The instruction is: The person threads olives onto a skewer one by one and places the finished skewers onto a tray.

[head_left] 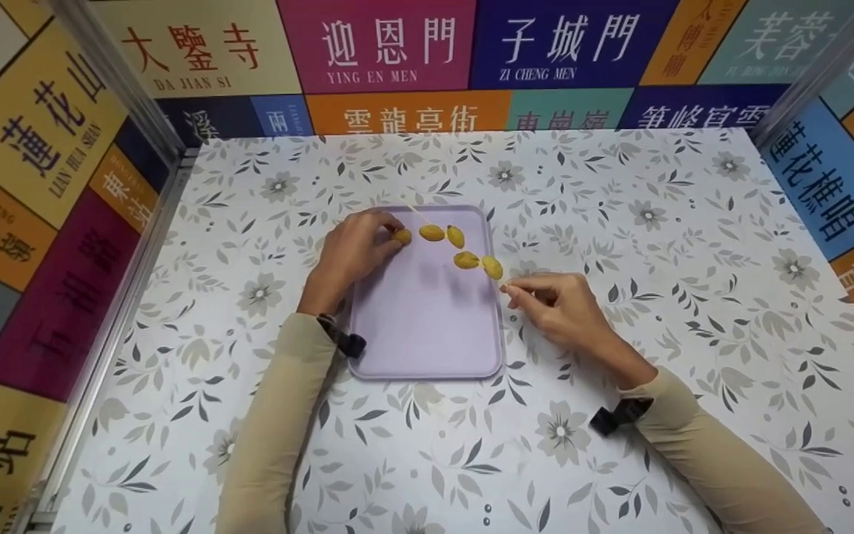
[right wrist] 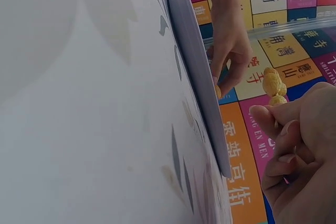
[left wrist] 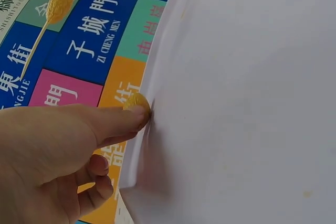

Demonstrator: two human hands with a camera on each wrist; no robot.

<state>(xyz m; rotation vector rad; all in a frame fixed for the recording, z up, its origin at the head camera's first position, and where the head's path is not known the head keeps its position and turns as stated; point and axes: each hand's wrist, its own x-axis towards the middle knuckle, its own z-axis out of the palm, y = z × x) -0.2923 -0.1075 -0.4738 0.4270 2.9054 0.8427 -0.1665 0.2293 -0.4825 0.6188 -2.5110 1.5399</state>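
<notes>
In the head view my right hand [head_left: 564, 308] pinches one end of a thin skewer between thumb and fingertips, right of the tray. Several wrinkled yellow fruits [head_left: 466, 260] are threaded along it, and the bare stick tip points up and left. The skewer hangs over the lilac tray [head_left: 427, 334], casting shadows on it. At the tray's far left corner, my left hand [head_left: 353, 248] pinches a single loose yellow fruit [left wrist: 136, 100] between thumb and fingers, right by the rim. In the right wrist view the fruits on the skewer [right wrist: 274, 83] bunch together above the right fingertips.
The tray lies on a table [head_left: 679, 297] covered with a grey floral cloth. Upright panels [head_left: 390, 44] with colourful place-name signs enclose the back and both sides. A metal frame rail [head_left: 112, 282] runs along the left edge.
</notes>
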